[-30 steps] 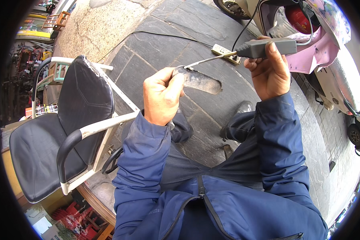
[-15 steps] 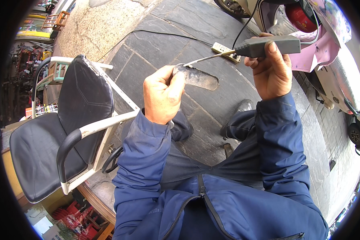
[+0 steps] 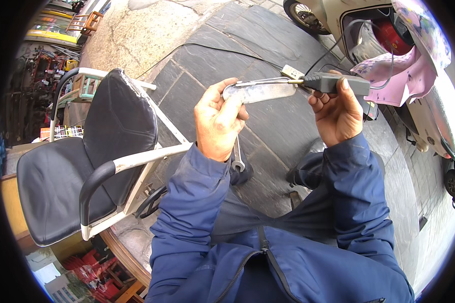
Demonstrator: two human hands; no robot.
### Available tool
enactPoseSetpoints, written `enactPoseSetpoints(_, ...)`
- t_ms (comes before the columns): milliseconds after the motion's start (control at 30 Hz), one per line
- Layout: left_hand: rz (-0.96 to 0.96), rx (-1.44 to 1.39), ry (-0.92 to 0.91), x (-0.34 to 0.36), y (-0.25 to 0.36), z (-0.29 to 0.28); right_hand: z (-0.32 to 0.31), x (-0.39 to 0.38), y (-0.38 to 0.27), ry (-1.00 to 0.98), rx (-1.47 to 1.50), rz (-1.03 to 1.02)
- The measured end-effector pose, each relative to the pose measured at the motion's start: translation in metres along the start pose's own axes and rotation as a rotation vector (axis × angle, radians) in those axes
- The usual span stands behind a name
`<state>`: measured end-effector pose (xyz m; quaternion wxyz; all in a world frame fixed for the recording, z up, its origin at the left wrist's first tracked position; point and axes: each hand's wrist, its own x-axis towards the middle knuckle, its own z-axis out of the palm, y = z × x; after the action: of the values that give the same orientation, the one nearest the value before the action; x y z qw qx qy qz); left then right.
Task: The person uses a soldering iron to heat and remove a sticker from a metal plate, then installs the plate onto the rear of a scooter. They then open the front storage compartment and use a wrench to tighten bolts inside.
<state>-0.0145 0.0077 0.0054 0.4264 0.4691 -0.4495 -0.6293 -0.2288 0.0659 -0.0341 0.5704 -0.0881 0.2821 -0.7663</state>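
While the left hand [image 3: 217,118] clamps one end in a firm grip, a silvery, round-ended metal strip [image 3: 268,94] is held out in mid-air above grey paving [image 3: 270,146], its face dull and faintly smudged, with the thin rod [image 3: 295,81] of a grey-handled tool [image 3: 323,83], grasped in the right hand's [image 3: 341,113] grip, along its upper edge. Likely light, stiff and hard to break, the strip could prove slippery on its smooth face, making the rounded end or long lower edge the surest hold.
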Motion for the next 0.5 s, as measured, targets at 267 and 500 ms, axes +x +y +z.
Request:
enactPoseSetpoints(267, 0.021, -0.155, -0.004, -0.002, 0.002, 0.001, -0.002, -0.002, 0.011, 0.027, 0.025, 0.087)
enactPoseSetpoints(500, 0.065, -0.101, -0.029, -0.004, 0.000, 0.004, -0.002, -0.001, 0.014, 0.047, 0.018, 0.094)
